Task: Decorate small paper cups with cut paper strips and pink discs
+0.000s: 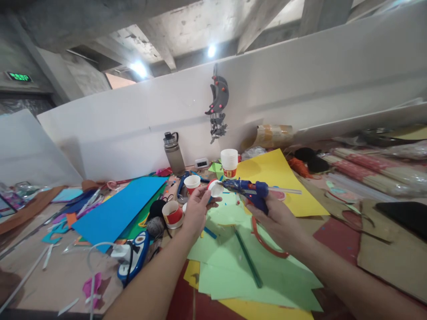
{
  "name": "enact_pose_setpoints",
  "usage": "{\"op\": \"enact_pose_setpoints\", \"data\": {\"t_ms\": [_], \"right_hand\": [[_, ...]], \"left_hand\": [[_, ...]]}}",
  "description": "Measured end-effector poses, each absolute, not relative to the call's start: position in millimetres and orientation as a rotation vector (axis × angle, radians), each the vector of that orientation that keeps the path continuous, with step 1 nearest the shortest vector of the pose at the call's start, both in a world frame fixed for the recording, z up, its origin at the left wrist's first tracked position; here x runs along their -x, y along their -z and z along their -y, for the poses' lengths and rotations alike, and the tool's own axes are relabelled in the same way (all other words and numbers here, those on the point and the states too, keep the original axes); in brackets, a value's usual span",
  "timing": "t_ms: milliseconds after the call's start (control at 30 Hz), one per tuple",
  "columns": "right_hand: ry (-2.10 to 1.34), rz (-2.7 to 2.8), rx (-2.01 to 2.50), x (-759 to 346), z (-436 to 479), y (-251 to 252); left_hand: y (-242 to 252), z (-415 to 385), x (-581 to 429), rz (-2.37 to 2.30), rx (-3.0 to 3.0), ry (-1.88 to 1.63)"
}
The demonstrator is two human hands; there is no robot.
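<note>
My left hand point(199, 204) is closed on a red and white paper cup point(216, 190), tilted so its white side faces right. In my right hand point(274, 217) is a blue hot glue gun point(248, 188), with a clear glue stick point(290, 190) out of its back. The nozzle points left, right beside the cup; I cannot tell if they touch. Beneath both hands lie light green paper sheets point(223, 266), with a dark green stick point(248, 258) and a curved orange-red strip point(258, 238) on them. Two paper cups point(172, 215) stand left of my left hand.
A stack of paper cups point(229, 160) and a bottle point(174, 153) stand at the back. Blue paper point(120, 209) and a power strip point(135, 258) with a plugged-in cable lie left. Yellow paper point(267, 169), yarn balls point(316, 164) and cardboard point(390, 253) are right.
</note>
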State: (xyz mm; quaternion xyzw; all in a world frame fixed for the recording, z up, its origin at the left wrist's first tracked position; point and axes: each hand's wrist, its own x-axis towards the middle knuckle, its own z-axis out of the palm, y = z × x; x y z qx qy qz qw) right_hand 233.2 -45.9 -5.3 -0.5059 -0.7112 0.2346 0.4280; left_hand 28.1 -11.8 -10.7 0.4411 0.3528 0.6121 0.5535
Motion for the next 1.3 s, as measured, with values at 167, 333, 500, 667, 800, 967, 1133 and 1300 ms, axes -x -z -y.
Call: {"op": "enact_pose_setpoints", "data": {"t_ms": [167, 333, 500, 667, 800, 967, 1133, 1300], "right_hand": [[-0.587, 1.782, 1.286, -233.0, 45.3, 5.2], [-0.556, 1.785, 1.298, -234.8, 45.3, 6.6], [-0.550, 1.793, 1.309, -235.1, 46.1, 6.9], [-0.580, 1.788, 1.282, -234.0, 47.2, 5.5], [-0.581, 1.776, 1.259, -233.6, 47.5, 4.3], [-0.574, 1.782, 1.271, -234.0, 48.0, 4.2], [-0.587, 1.770, 1.263, -234.2, 48.6, 3.6], [-0.550, 1.767, 1.257, -232.9, 48.1, 2.7]], "left_hand": [[10.2, 14.9, -30.2, -0.827, -1.052, -1.430], [10.6, 15.4, -30.9, -0.824, -1.076, -1.420], [10.8, 14.7, -31.3, -0.833, -1.068, -1.418], [10.6, 15.0, -31.1, -0.822, -1.060, -1.409], [10.3, 15.2, -30.3, -0.824, -1.060, -1.403], [10.3, 15.4, -30.6, -0.817, -1.061, -1.403], [10.5, 15.3, -31.2, -0.815, -1.060, -1.399], [9.3, 16.1, -30.8, -0.811, -1.047, -1.388]]}}
